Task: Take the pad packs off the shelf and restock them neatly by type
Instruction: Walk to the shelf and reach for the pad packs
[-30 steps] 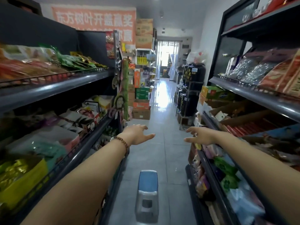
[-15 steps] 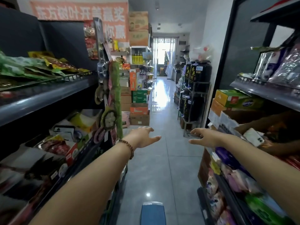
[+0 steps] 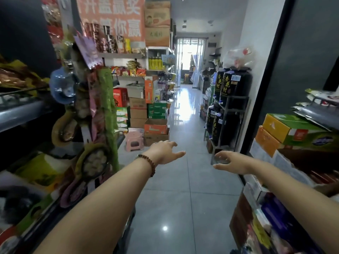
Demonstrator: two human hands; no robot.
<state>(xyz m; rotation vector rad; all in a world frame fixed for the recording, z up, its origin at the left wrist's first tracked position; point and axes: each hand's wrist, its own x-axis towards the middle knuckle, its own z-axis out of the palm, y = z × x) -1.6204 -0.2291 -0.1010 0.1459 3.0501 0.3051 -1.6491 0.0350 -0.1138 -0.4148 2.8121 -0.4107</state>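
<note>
I look down a narrow shop aisle with both arms stretched forward over the grey tiled floor. My left hand (image 3: 165,152), with a bead bracelet at the wrist, hangs in the air with relaxed spread fingers and holds nothing. My right hand (image 3: 232,162) is level with it, fingers loosely spread, also holding nothing. Neither hand touches a shelf. Soft packets in purple and other colours (image 3: 271,213) lie on the low right shelf under my right forearm; I cannot tell if they are pad packs.
A dark shelf unit of snack bags (image 3: 34,173) lines the left, with hanging strips of goods (image 3: 102,110) at its end. Green and orange boxes (image 3: 293,132) sit on the right shelf. Ahead stand stacked cartons (image 3: 156,127), a pink stool (image 3: 134,141) and black jars on a rack (image 3: 231,110).
The view has advanced along the aisle and lifted; the blue stool on the floor has dropped out of sight. Both hands stay extended and holding nothing.
</note>
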